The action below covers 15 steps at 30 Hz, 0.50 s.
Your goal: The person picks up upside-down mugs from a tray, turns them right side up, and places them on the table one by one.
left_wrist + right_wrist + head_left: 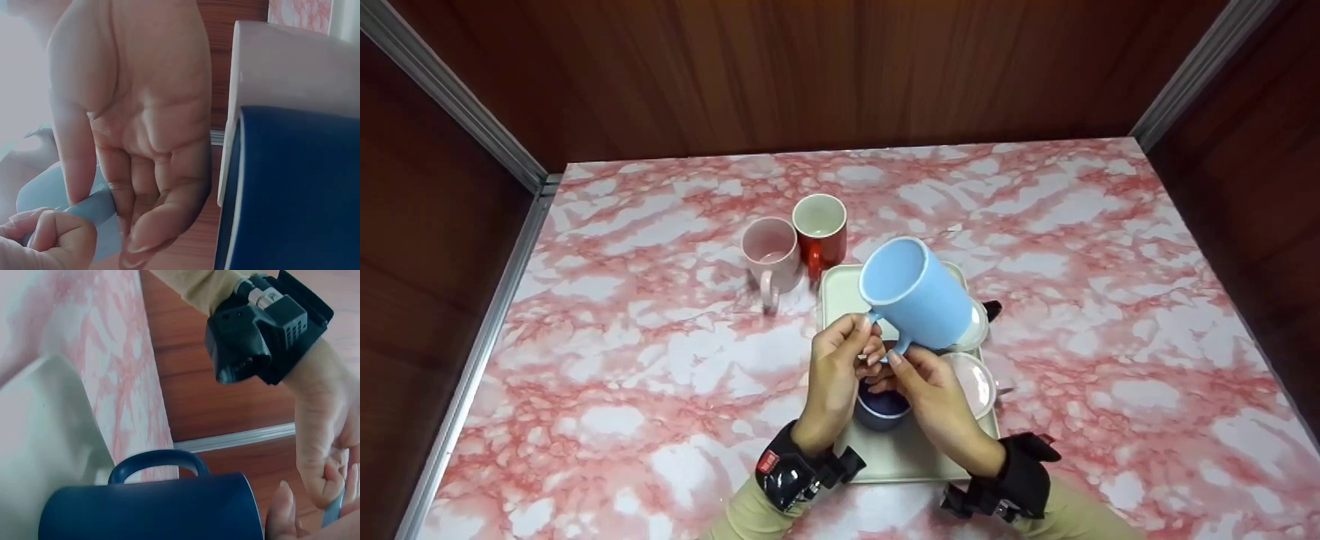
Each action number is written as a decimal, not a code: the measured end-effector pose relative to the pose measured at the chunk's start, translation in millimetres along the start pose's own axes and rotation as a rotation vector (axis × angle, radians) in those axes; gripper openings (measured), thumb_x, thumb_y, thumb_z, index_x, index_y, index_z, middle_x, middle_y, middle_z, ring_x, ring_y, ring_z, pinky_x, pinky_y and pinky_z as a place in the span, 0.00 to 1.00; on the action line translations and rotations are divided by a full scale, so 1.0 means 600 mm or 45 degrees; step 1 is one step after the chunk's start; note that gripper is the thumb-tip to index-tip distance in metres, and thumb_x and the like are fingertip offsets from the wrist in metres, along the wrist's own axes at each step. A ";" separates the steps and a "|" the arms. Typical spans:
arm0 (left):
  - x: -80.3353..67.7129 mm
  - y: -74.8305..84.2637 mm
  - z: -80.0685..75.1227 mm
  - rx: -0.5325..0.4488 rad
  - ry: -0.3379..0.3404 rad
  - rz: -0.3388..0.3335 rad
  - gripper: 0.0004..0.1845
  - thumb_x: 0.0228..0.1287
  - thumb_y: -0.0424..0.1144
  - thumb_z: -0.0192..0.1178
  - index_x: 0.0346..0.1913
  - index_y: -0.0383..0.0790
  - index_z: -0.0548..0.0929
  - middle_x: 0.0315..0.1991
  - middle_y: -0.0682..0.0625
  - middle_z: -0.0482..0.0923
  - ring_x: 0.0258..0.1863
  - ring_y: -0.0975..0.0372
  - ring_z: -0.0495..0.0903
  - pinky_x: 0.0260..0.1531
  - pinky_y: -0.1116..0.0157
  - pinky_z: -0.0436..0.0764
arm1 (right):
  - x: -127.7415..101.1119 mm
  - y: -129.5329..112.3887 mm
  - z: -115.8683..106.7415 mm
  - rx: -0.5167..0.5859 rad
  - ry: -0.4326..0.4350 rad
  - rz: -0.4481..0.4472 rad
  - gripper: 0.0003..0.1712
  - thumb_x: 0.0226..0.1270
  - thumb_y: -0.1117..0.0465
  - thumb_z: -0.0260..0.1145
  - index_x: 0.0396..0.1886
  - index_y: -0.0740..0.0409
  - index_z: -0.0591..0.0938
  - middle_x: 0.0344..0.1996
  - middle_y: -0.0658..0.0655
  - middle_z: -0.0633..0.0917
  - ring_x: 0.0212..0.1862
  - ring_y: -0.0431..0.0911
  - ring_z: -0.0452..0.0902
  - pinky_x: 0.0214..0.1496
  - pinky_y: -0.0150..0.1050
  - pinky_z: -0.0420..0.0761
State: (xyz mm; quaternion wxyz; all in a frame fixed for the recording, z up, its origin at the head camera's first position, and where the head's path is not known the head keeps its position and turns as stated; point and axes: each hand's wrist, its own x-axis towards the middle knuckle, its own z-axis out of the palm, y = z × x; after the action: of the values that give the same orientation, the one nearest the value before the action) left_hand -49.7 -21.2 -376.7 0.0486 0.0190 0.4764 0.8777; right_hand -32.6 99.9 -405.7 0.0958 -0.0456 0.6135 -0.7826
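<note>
A light blue mug is tilted above the tray, its pale opening facing up and to the left. My left hand pinches one end of its handle between thumb and forefinger, the other fingers curling inward. At the handle's other end, my right hand grips with thumb and fingers, close beside the left. Below both hands a dark blue mug stands upright on the tray, partly covered by the fingers; its handle shows in the right wrist view.
Two white-rimmed round vessels stand along the tray's right side, one partly behind the light blue mug. Left of the tray's far corner are a pink mug and a red mug with a white inside. Wood-patterned panels enclose the marbled table.
</note>
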 end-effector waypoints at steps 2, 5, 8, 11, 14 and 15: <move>0.000 -0.002 0.002 0.017 0.001 0.005 0.11 0.68 0.30 0.43 0.27 0.32 0.70 0.18 0.51 0.60 0.17 0.66 0.62 0.17 0.74 0.62 | -0.001 0.000 0.001 0.015 0.028 -0.019 0.13 0.69 0.68 0.49 0.44 0.77 0.72 0.32 0.57 0.79 0.35 0.45 0.76 0.40 0.38 0.78; 0.000 -0.004 0.004 0.034 0.005 0.009 0.11 0.68 0.30 0.44 0.27 0.32 0.70 0.18 0.51 0.60 0.17 0.66 0.62 0.17 0.73 0.61 | -0.001 0.000 0.003 0.057 0.066 -0.039 0.09 0.68 0.70 0.50 0.41 0.74 0.73 0.30 0.56 0.79 0.33 0.44 0.75 0.38 0.36 0.77; 0.000 -0.007 0.006 0.043 0.004 0.006 0.11 0.68 0.30 0.44 0.27 0.32 0.70 0.18 0.52 0.61 0.17 0.66 0.63 0.16 0.73 0.61 | -0.002 0.001 0.005 0.125 0.099 -0.046 0.07 0.67 0.72 0.50 0.39 0.71 0.74 0.29 0.55 0.78 0.32 0.42 0.74 0.36 0.34 0.76; -0.001 -0.008 0.006 0.047 -0.007 0.000 0.10 0.68 0.30 0.44 0.28 0.32 0.70 0.18 0.52 0.61 0.17 0.66 0.63 0.16 0.73 0.62 | -0.004 0.001 0.006 0.165 0.127 -0.050 0.06 0.66 0.72 0.51 0.37 0.70 0.75 0.28 0.55 0.77 0.30 0.42 0.74 0.34 0.32 0.76; -0.001 -0.011 0.005 0.045 -0.024 0.002 0.10 0.68 0.30 0.43 0.28 0.31 0.70 0.18 0.52 0.62 0.17 0.66 0.63 0.15 0.73 0.62 | -0.005 0.001 0.006 0.174 0.144 -0.062 0.06 0.66 0.73 0.51 0.37 0.70 0.75 0.27 0.55 0.77 0.30 0.41 0.73 0.34 0.32 0.75; -0.001 -0.011 0.005 0.042 -0.029 0.003 0.10 0.68 0.30 0.43 0.28 0.31 0.70 0.18 0.52 0.62 0.17 0.66 0.63 0.15 0.73 0.61 | -0.006 0.001 0.006 0.172 0.146 -0.069 0.05 0.66 0.73 0.52 0.36 0.70 0.75 0.27 0.55 0.77 0.29 0.41 0.73 0.33 0.32 0.75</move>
State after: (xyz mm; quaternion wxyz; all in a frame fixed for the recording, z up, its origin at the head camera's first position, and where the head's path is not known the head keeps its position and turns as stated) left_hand -48.4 -15.2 -380.6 0.0525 0.0306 0.4902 0.8695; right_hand -28.7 97.1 -405.4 0.0419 -0.0107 0.5623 -0.8258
